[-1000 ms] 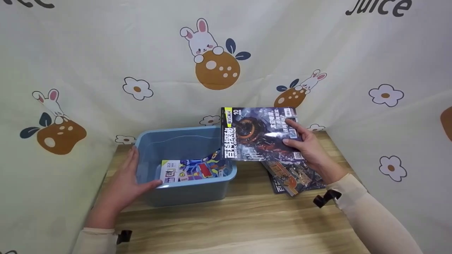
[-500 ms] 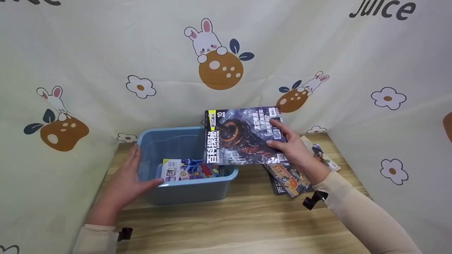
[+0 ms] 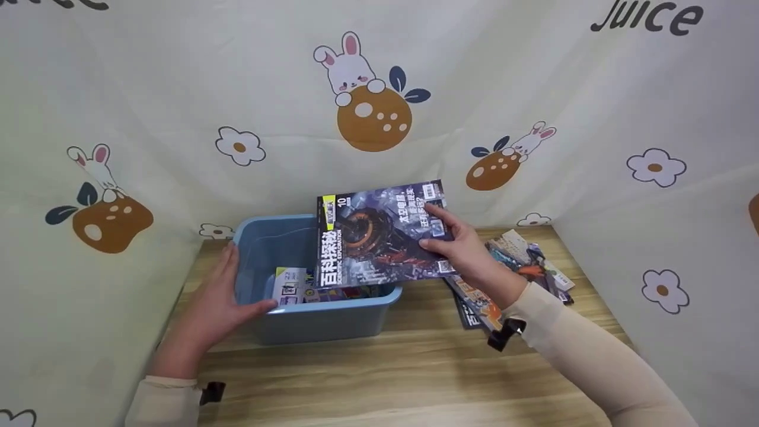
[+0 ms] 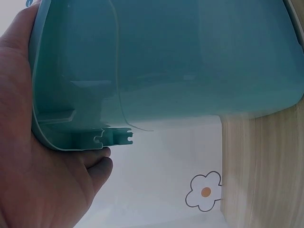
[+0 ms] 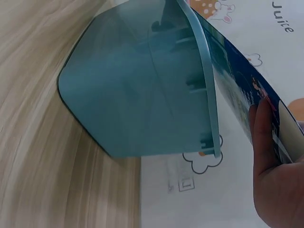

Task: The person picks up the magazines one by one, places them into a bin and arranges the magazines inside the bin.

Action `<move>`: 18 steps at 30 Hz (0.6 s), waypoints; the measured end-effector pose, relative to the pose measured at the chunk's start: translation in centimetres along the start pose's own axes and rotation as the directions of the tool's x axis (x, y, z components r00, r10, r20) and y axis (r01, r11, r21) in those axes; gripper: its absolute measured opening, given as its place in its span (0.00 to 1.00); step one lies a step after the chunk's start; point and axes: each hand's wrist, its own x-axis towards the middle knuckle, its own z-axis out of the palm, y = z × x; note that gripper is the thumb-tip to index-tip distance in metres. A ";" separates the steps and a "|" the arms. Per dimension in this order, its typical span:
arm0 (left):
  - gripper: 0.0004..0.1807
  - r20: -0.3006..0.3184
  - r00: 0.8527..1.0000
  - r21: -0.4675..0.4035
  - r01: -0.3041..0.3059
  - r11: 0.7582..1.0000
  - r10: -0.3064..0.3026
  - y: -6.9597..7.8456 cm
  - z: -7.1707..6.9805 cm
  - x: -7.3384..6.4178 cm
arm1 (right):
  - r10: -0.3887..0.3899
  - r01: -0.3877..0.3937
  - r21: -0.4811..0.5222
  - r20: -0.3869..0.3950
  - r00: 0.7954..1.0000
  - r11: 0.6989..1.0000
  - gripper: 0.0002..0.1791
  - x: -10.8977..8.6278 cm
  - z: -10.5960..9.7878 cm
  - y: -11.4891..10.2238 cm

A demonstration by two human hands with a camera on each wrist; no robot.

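1 mag (image 3: pixel 373 237) gripped, R hand (image 3: pixel 468 252) | mag underside (image 5: pixel 237 71): R wrist cam only | L hand (image 3: pixel 210 305) grips bin (image 3: pixel 323 325)

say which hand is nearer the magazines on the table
Right: the right hand is raised close by the magazines; the left hand is farther left, gripping the blue tub.

The bin (image 3: pixel 323 326) is blue, the held magazine (image 3: pixel 379 234) dark purple, the curtain (image 3: pixel 261 83) rabbit-patterned.

glossy paper magazine (image 3: pixel 382 234), smooth plastic bin (image 3: pixel 323 326)
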 end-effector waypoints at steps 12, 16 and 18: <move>0.83 0.010 1.000 0.003 0.003 1.000 -0.003 -0.1 0.1 0.1 | -0.009 0.010 -0.016 0.035 0.999 1.000 0.46 0.9 4.1 -0.1; 0.82 0.018 1.000 0.000 0.010 1.000 -0.010 -0.1 0.1 0.1 | 0.024 -0.022 -0.037 0.056 0.998 0.999 0.46 0.9 5.5 -0.2; 0.82 0.018 1.000 0.000 0.008 1.000 -0.008 -0.1 0.0 0.1 | 0.030 -0.027 -0.059 0.062 0.998 0.998 0.46 0.9 6.0 -0.2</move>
